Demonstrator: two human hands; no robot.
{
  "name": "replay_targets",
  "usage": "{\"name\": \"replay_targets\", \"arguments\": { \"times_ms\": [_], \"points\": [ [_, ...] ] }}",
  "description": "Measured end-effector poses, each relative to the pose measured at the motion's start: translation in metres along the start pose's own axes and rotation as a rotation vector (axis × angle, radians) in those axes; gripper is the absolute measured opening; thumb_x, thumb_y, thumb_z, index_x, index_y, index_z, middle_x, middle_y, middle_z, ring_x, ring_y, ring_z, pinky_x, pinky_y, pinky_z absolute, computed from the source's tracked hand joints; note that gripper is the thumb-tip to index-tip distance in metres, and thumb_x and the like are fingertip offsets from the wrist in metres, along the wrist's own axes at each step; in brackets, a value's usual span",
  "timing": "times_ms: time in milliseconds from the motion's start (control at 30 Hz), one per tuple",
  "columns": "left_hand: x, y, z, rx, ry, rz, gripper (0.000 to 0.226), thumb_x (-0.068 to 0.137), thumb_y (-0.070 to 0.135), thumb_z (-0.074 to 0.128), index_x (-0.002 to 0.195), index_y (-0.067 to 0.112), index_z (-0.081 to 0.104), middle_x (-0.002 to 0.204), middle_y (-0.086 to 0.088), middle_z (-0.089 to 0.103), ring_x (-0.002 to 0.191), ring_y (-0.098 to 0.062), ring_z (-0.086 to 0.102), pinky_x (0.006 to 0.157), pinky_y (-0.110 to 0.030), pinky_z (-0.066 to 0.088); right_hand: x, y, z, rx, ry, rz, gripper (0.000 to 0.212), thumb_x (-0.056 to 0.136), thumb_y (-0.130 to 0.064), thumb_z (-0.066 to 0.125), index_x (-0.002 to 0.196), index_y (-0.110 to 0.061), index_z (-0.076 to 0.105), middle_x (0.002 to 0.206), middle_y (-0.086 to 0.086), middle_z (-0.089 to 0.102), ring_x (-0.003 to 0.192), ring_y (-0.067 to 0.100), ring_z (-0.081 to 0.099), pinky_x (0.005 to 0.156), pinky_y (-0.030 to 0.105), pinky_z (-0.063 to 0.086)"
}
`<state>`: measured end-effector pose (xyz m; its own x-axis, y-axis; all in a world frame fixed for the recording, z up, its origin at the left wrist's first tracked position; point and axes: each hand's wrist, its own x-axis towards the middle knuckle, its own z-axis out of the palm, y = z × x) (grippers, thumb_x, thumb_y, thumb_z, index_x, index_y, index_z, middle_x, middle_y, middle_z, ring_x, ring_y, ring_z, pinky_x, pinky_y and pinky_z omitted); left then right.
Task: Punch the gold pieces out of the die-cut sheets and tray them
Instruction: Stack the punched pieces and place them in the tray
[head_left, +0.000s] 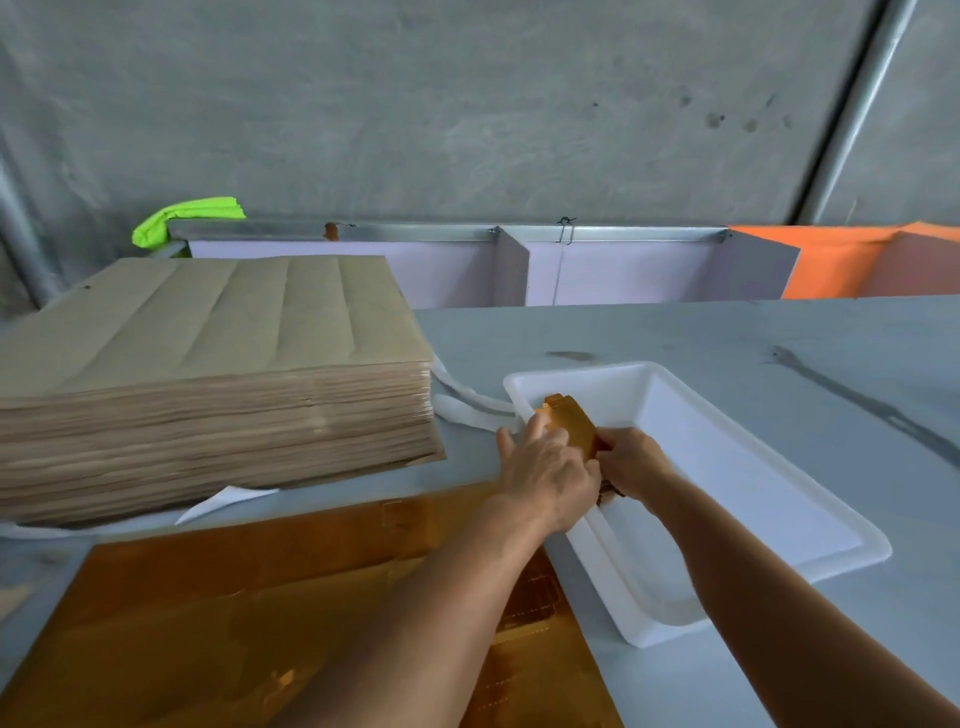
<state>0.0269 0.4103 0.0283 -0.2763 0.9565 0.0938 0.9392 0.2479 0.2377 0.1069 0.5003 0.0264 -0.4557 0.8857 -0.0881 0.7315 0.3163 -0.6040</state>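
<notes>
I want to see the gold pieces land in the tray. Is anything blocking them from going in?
Nothing visible does. Both hands, left and right, hold the stack of gold pieces right at the near-left corner of the white tray. The tray is open on top and looks empty inside.

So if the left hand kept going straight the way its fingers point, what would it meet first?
The left hand points up-left past the gold pieces, so probably the white tray rim near its far-left corner; depth is unclear.

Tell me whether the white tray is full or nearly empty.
Nearly empty. The white tray shows a bare floor; only the gold pieces held by the left hand and right hand sit at its near-left corner.
</notes>
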Motion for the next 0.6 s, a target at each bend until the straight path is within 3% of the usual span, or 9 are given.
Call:
{"name": "replay_targets", "arguments": {
  "times_ms": [67, 133, 167, 233, 300, 367, 467, 533, 600],
  "points": [
    [-0.006, -0.004, -0.005, -0.074, -0.002, 0.051, 0.046, 0.101, 0.035, 0.023, 0.121, 0.016, 0.060, 0.137, -0.003, 0.044, 0.135, -0.021, 0.021, 0.106, -0.050, 0.023, -0.005, -0.005, 0.000, -0.009, 0.008, -0.032, 0.024, 0.087, -0.002, 0.047, 0.105, -0.002, 0.062, 0.106, 0.024, 0.066, 0.101, 0.037, 0.063, 0.087, 0.044, 0.052],
    [-0.017, -0.010, -0.007, -0.163, 0.096, 0.118, 0.041, 0.102, 0.034, 0.028, 0.129, 0.015, 0.053, 0.144, -0.003, 0.039, 0.137, -0.020, 0.022, 0.105, -0.048, 0.027, -0.012, -0.011, -0.002, 0.001, 0.113, -0.023, 0.040, 0.092, -0.006, 0.049, 0.131, 0.001, 0.051, 0.128, 0.023, 0.057, 0.117, 0.036, 0.055, 0.100, 0.044, 0.043],
    [-0.026, -0.014, -0.007, -0.196, 0.167, 0.139, 0.040, 0.103, 0.033, 0.029, 0.132, 0.013, 0.049, 0.146, -0.004, 0.037, 0.137, -0.019, 0.023, 0.105, -0.046, 0.027, -0.017, -0.014, -0.004, 0.037, 0.187, -0.020, 0.039, 0.093, -0.007, 0.049, 0.132, 0.000, 0.052, 0.131, 0.021, 0.056, 0.119, 0.036, 0.054, 0.101, 0.042, 0.042],
    [-0.048, -0.022, -0.008, -0.213, 0.262, 0.154, 0.040, 0.103, 0.031, 0.032, 0.133, 0.011, 0.047, 0.145, -0.005, 0.040, 0.135, -0.020, 0.028, 0.103, -0.044, 0.029, -0.032, -0.023, -0.006, 0.073, 0.322, -0.077, 0.027, 0.093, -0.007, 0.046, 0.109, 0.002, 0.066, 0.114, 0.026, 0.064, 0.102, 0.042, 0.060, 0.090, 0.045, 0.048],
    [-0.074, -0.035, -0.009, -0.192, 0.210, 0.128, 0.042, 0.102, 0.032, 0.033, 0.137, 0.012, 0.044, 0.146, -0.004, 0.039, 0.137, -0.019, 0.029, 0.107, -0.043, 0.026, -0.051, -0.035, -0.004, 0.064, 0.369, -0.166, 0.024, 0.092, -0.009, 0.048, 0.094, 0.004, 0.068, 0.096, 0.029, 0.066, 0.086, 0.047, 0.061, 0.079, 0.048, 0.051],
    [-0.101, -0.052, -0.014, -0.154, 0.099, 0.070, 0.047, 0.102, 0.036, 0.032, 0.143, 0.014, 0.039, 0.152, -0.002, 0.033, 0.141, -0.018, 0.025, 0.113, -0.041, 0.017, -0.075, -0.048, 0.004, 0.076, 0.393, -0.270, 0.023, 0.091, -0.010, 0.052, 0.094, 0.005, 0.069, 0.097, 0.026, 0.068, 0.087, 0.045, 0.061, 0.077, 0.040, 0.050],
    [-0.145, -0.080, -0.026, -0.094, 0.011, -0.005, 0.048, 0.101, 0.036, 0.037, 0.145, 0.019, 0.035, 0.155, 0.000, 0.028, 0.143, -0.015, 0.021, 0.116, -0.040, 0.013, -0.118, -0.062, 0.024, 0.117, 0.371, -0.397, 0.018, 0.092, -0.013, 0.059, 0.098, -0.003, 0.072, 0.099, 0.014, 0.071, 0.082, 0.026, 0.060, 0.069, 0.023, 0.036],
    [-0.178, -0.098, -0.033, -0.062, -0.050, -0.069, 0.048, 0.100, 0.033, 0.043, 0.146, 0.023, 0.033, 0.157, 0.003, 0.023, 0.144, -0.016, 0.019, 0.116, -0.039, 0.012, -0.148, -0.064, 0.042, 0.151, 0.280, -0.428, 0.018, 0.091, -0.014, 0.061, 0.101, -0.005, 0.073, 0.100, 0.010, 0.071, 0.084, 0.019, 0.061, 0.071, 0.017, 0.037],
    [-0.209, -0.116, -0.039, -0.029, -0.129, -0.146, 0.051, 0.098, 0.029, 0.047, 0.146, 0.025, 0.032, 0.158, 0.003, 0.017, 0.145, -0.019, 0.016, 0.116, -0.040, 0.011, -0.174, -0.061, 0.060, 0.154, 0.154, -0.418, 0.018, 0.091, -0.016, 0.062, 0.103, -0.007, 0.072, 0.104, 0.007, 0.070, 0.089, 0.014, 0.060, 0.075, 0.019, 0.042]
  ]
}}
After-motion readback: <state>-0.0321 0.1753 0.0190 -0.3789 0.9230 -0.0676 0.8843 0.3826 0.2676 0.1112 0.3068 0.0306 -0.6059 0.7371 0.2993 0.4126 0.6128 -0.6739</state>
